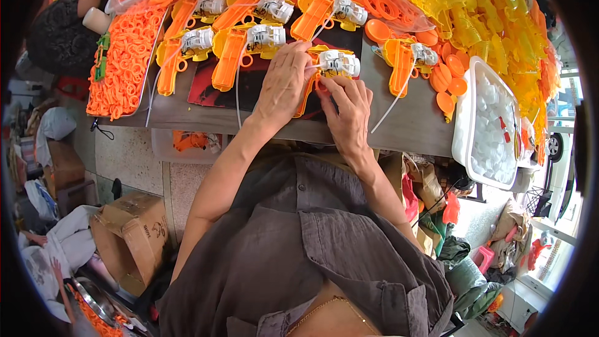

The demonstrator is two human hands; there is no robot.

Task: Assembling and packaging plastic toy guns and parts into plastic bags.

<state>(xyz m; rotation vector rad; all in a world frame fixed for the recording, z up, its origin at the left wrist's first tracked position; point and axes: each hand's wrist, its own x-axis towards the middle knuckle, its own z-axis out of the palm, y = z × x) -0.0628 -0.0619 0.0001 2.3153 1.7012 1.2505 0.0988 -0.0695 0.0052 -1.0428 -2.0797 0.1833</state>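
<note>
Both my hands work at one half-assembled orange and yellow toy gun (339, 62) with a white mechanism and dark wires. My left hand (284, 84) has its fingers closed over the gun's orange part, covering much of it. A bit of white tube shows at its fingertips. With bent fingers, my right hand (349, 106) grips the gun's near side, just below the white mechanism. Several similar toy guns (229, 59) lie in rows to the left and behind, some with thin white tubes hanging off. Another toy gun (399, 68) lies to the right.
A tray of small orange trigger-like parts (121, 72) stands at left. Orange round caps (440, 77) lie at right, beside a white bin (463, 122) of clear parts. Yellow shells (493, 19) pile up behind. A cardboard box (140, 231) and another person (59, 37) are at left.
</note>
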